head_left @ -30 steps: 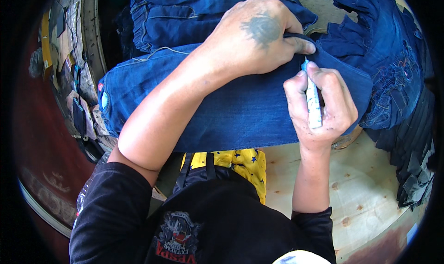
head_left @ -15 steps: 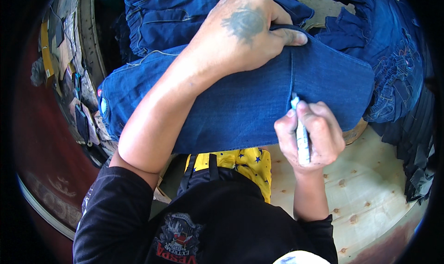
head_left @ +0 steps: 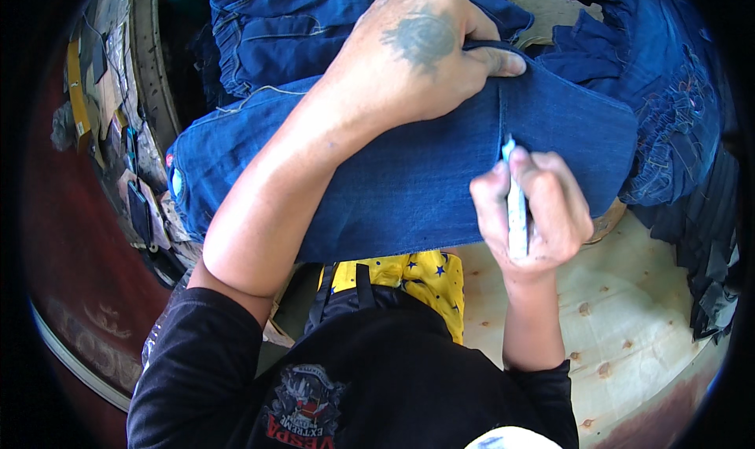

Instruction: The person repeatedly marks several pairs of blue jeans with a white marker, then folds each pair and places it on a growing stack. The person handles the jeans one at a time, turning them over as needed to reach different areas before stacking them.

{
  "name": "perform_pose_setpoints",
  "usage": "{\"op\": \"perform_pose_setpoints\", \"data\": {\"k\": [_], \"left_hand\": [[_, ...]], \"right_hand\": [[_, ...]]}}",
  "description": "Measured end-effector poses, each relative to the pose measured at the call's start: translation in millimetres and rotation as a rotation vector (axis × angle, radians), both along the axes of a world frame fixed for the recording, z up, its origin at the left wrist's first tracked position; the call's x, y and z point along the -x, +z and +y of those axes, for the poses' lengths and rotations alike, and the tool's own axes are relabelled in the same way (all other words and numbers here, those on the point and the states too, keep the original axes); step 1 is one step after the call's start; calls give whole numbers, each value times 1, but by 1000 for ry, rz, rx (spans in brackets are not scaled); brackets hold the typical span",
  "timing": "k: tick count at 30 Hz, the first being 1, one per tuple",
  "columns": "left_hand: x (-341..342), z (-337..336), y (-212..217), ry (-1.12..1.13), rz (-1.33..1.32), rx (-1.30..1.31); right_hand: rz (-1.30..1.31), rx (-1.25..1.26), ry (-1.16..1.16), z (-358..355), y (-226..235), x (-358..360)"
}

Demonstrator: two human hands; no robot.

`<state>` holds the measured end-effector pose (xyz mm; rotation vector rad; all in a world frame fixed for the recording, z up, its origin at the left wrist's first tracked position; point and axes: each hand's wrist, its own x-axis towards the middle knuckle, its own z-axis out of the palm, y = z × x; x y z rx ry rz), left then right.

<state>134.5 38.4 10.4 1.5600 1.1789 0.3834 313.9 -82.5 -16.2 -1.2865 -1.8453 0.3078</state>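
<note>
A blue denim garment (head_left: 393, 189) lies crosswise in front of me, with a seam line running down its right part. My left hand (head_left: 429, 56) holds its far edge near the top of that line. The thumb rests on top of the cloth, and the other fingers are mostly hidden. In my right hand (head_left: 543, 205) is a slim white pen-shaped tool (head_left: 516, 213), gripped between thumb and fingers. Its pale tip points away from me and is at the cloth beside the seam line. Whether the tip touches the cloth I cannot tell.
More folded denim (head_left: 267, 40) lies beyond the garment. A crumpled denim heap (head_left: 668, 111) is at the far right, above dark cloth (head_left: 708, 252). A pale spotted sheet (head_left: 613, 315) spreads at the near right. At the left, a worn ledge (head_left: 118, 119) carries small items.
My right hand and the pen-shaped tool have moved slightly away from me along the seam line. The left hand stays on the far edge.
</note>
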Motion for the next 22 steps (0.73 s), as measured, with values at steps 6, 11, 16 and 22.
{"op": "perform_pose_setpoints", "data": {"k": [6,11,16,22], "left_hand": [[-1,1,3,-5,13,21],[-10,2,-1,2,152,39],[-4,0,2,-13,88,1],[-3,1,3,-6,38,68]], "right_hand": [[36,-41,-11,10,-1,-6],[-41,121,-28,21,-3,-5],[-4,34,12,10,-2,-5],[35,-45,-13,14,-4,-9]]}}
